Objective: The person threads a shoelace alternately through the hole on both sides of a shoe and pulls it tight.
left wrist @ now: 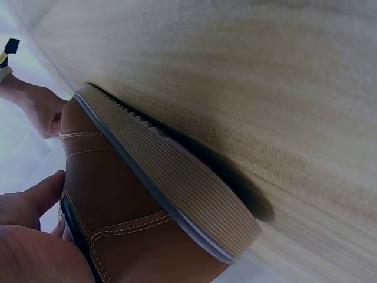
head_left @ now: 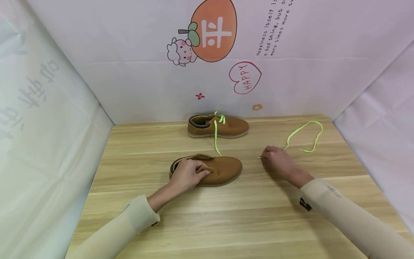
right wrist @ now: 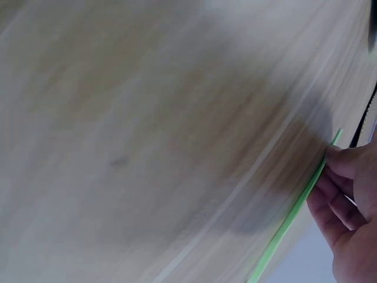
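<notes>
Firstly, steady the near shoe (head_left: 229, 168) on the counter (head_left: 207, 230) with the left hand (head_left: 185, 175). Its thumb and fingers are bent inward and pinch the eyelet flap (head_left: 207, 168); a light grip should suffice, as a hard squeeze could fold the flap and hide its eyelets (head_left: 212, 172). Grip the loose lace (right wrist: 290, 218) close behind its tip, as the right hand (head_left: 279, 162) does: fingers curled in, the lace pinched at the thumb, only a short end projecting. A longer free end would probably droop and be harder to steer. Let the remaining length trail freely; it lies in a wide loop beyond and to the right of that hand.

The near shoe sits sole-down, toe to the right, in front of the far shoe (head_left: 237, 126). Its upper is plain brown with pale stitching (left wrist: 132, 226), above a light, ribbed sole (left wrist: 171, 171). No lace is visible in its flap. The loose lace is thin and bright yellow-green, matching the lacing (head_left: 216, 135) on the far shoe, one end of which hangs down towards the near shoe.
</notes>
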Demonstrator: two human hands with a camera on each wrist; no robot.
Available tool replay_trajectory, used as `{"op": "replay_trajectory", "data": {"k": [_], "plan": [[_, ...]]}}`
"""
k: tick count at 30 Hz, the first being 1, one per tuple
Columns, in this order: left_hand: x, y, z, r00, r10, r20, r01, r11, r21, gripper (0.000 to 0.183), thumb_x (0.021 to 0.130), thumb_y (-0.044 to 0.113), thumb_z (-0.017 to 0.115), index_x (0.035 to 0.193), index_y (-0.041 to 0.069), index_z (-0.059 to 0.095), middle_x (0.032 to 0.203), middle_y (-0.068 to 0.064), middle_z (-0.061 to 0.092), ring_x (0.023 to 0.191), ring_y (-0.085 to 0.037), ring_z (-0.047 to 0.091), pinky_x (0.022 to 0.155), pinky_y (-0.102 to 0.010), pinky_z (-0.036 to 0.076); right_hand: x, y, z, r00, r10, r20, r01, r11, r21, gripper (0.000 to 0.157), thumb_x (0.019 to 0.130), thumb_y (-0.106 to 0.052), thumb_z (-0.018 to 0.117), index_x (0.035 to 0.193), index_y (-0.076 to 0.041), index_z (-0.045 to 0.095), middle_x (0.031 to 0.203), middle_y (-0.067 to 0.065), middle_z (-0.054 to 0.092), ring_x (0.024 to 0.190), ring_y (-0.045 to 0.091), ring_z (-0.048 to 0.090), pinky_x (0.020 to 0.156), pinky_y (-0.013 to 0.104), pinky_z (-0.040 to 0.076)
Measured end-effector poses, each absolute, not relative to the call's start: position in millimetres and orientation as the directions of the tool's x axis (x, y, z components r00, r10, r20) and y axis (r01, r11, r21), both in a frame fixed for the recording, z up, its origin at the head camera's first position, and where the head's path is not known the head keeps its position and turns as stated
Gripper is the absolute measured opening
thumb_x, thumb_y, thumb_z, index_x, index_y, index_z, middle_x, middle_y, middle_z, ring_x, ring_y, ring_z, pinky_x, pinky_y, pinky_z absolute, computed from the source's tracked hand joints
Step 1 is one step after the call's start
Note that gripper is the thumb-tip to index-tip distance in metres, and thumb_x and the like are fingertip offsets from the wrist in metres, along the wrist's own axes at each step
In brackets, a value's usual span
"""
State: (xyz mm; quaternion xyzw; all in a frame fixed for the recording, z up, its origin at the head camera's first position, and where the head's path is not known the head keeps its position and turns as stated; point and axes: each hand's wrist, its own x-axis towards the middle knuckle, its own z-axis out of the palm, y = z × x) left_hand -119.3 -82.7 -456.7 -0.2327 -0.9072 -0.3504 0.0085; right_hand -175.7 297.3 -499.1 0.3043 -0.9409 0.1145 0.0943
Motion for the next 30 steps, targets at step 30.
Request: {"op": "replay_trajectory", "data": {"k": [30], "plan": [[-117.8, -82.7, -460.3, -0.902, 0.386, 0.195, 0.411, 0.627, 0.662, 0.007, 0.091, 0.016, 0.084, 0.096, 0.010, 0.084, 0.069, 0.005, 0.070, 0.048, 0.001, 0.024, 0.048, -0.020, 0.025, -155.7, 249.1, -462.6, -0.938, -0.347, -0.021, -0.244, 0.699, -0.672, 0.006, 0.094, 0.000, 0.072, 0.092, 0.001, 0.078, 0.082, 0.004, 0.075, 0.075, 0.008, 0.063, 0.066, 0.021, 0.051]]}}
